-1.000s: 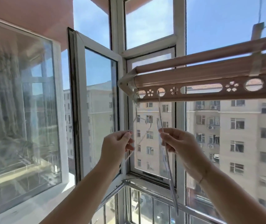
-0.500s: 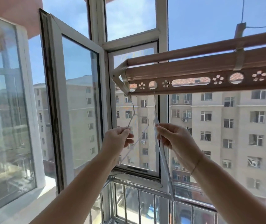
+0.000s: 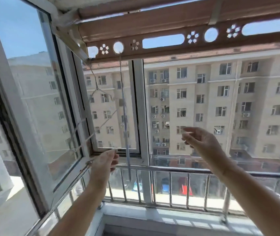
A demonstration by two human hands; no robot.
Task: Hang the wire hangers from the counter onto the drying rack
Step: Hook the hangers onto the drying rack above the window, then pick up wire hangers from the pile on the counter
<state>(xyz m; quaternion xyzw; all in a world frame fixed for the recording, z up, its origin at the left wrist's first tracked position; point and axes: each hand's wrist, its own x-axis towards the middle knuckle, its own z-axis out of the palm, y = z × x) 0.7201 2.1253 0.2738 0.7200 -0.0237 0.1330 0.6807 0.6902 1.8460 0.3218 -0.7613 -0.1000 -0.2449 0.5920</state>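
The brown drying rack (image 3: 166,50) runs across the top, pierced with round, oval and flower-shaped holes. Two thin wire hangers hang from its left end. One hanger (image 3: 100,101) hooks at the rack's left corner and spreads toward the open window. The other hanger (image 3: 124,116) hooks in a round hole and hangs edge-on, straight down. My left hand (image 3: 104,163) is below the hangers, fingers loosely curled, touching neither. My right hand (image 3: 197,139) is off to the right with fingers apart and nothing in it.
An open window sash (image 3: 33,106) swings inward on the left, close to the first hanger. A white window frame post (image 3: 140,109) stands behind the hangers. A metal railing (image 3: 169,188) runs along the sill below. Apartment buildings fill the view outside.
Both hands have let go of the hangers and dropped lower; my right hand has moved to the right. The view has tilted down, and both hangers now hang free from the rack.
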